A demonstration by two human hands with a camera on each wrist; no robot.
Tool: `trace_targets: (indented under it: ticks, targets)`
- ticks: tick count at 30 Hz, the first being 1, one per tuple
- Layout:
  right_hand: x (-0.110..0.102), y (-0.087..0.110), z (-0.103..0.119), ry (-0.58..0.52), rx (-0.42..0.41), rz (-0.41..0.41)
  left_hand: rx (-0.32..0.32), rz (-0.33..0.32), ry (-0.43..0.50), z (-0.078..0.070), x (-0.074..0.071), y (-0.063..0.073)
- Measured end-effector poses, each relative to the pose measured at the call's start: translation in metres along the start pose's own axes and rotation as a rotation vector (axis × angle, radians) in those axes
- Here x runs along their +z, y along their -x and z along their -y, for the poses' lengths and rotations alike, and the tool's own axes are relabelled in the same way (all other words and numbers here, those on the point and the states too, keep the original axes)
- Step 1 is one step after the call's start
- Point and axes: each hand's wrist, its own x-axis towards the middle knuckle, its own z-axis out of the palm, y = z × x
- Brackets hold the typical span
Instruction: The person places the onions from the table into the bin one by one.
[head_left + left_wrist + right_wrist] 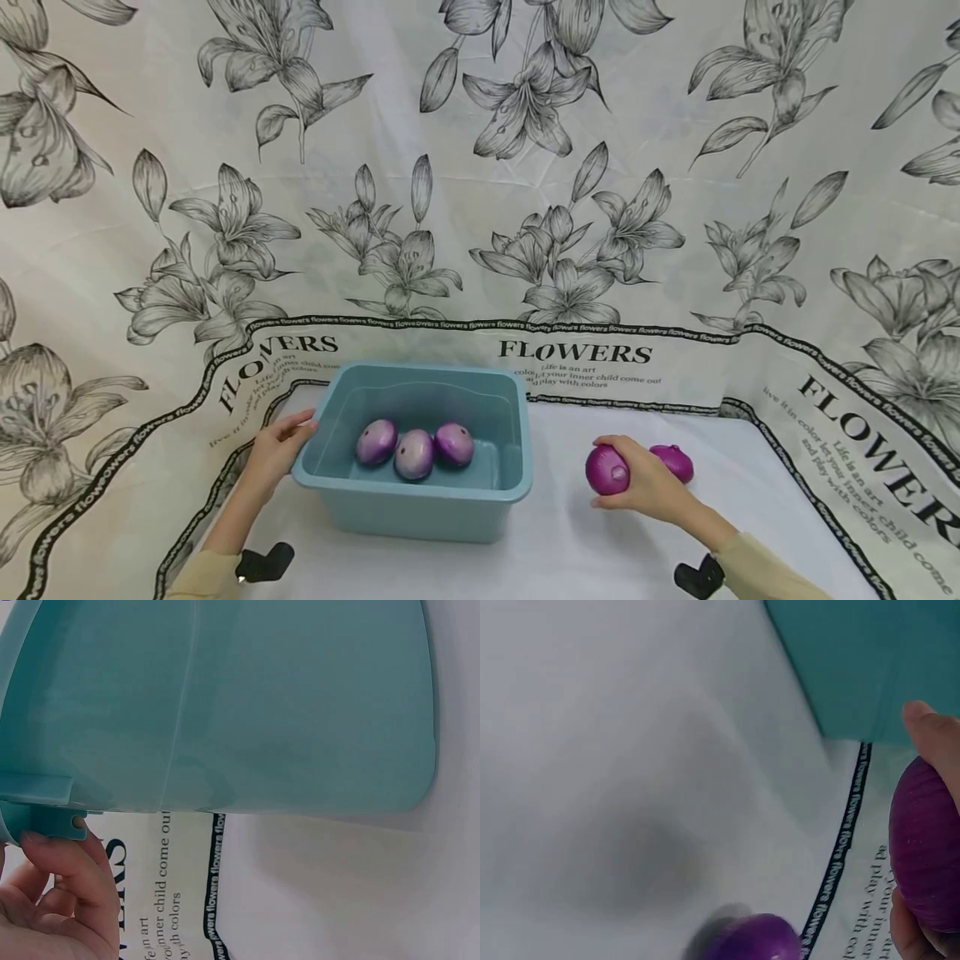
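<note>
A blue-green plastic tub (420, 512) stands on the white cloth, left of centre. My left hand (273, 454) holds its left rim, and in the left wrist view the fingers (71, 859) curl at the lip. Raised above the cloth to the right of the tub, my right hand (651, 483) grips a red onion (603, 471) between thumb and fingers. A second red onion (675, 462) lies on the cloth just behind that hand, partly hidden by it. Inside the tub sit three paler purple, rounded pieces (413, 455), each with a dark spot.
Behind the tub hangs a flower-printed cloth (570, 292), with a lettered border band running along its bottom and down both sides. The white surface (558, 542) extends between the tub and the right hand. Black straps (266, 562) show at both wrists.
</note>
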Motion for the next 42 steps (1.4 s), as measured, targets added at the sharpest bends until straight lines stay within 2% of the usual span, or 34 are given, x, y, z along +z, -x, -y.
trace_targets:
  ticks: [9, 15, 19, 29, 34, 42]
  targets:
    - [-0.024, -0.049, 0.043, 0.009, -0.092, -0.04, -0.001, -0.009, 0.004, 0.0, 0.0, 0.001]
    - [-0.039, -0.085, 0.076, 0.009, -0.176, -0.005, 0.005, -0.004, 0.016, 0.0, 0.002, -0.001]
    - [-0.04, -0.113, 0.098, 0.015, -0.232, 0.044, 0.006, -0.014, 0.02, 0.002, 0.002, -0.001]
    - [-0.016, -0.172, 0.143, 0.044, -0.351, 0.174, -0.002, -0.028, 0.023, 0.003, 0.002, -0.002]
    - [0.004, -0.191, 0.158, 0.041, -0.421, 0.197, 0.0, -0.035, 0.024, 0.001, 0.002, -0.002]
    - [0.039, -0.216, 0.174, 0.068, -0.434, 0.232, 0.011, -0.044, 0.033, 0.0, 0.002, -0.002]
